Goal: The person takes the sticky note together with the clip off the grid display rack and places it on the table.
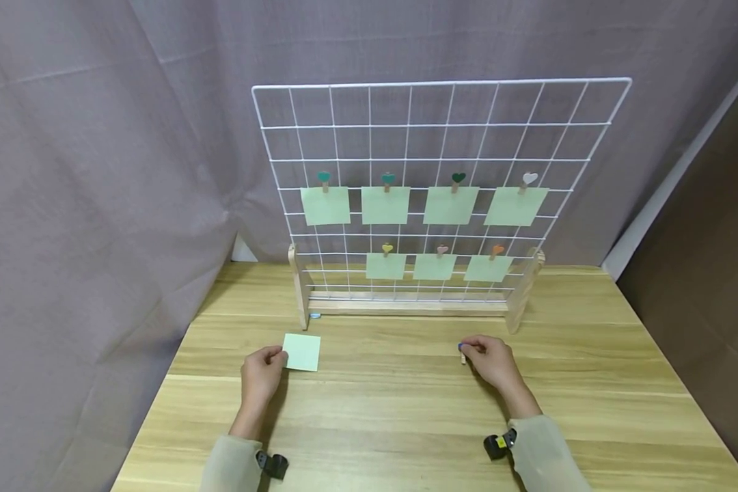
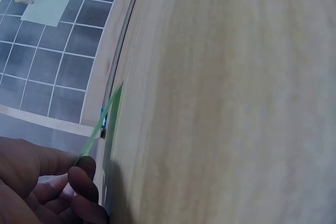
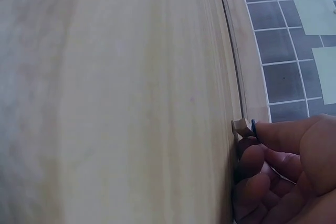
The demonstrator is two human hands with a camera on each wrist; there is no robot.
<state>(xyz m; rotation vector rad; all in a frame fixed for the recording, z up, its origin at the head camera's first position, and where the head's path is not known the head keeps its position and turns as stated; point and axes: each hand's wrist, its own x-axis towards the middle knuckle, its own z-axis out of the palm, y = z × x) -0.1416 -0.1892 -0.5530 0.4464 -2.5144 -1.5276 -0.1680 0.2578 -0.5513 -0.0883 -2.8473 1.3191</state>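
My left hand (image 1: 262,374) pinches a pale green square of paper (image 1: 303,352) by its left edge, above the table. In the left wrist view the paper (image 2: 100,124) appears almost edge-on between thumb and fingers (image 2: 84,182). On the right, my right hand (image 1: 493,362) pinches a small wooden clothespin (image 1: 464,358) with a blue top. The right wrist view shows the clothespin's wooden end (image 3: 241,127) sticking out past the fingertips. Behind both hands stands a white wire grid (image 1: 430,143) bearing two rows of green papers (image 1: 385,206), held by heart-topped clips (image 1: 388,179).
Wooden feet (image 1: 525,294) and a crossbar (image 1: 406,307) support the grid on the wood-grain table (image 1: 375,424). A small light blue item (image 1: 315,316) lies by the left foot. Grey cloth (image 1: 129,171) hangs behind, and a brown panel (image 1: 701,239) borders the right side.
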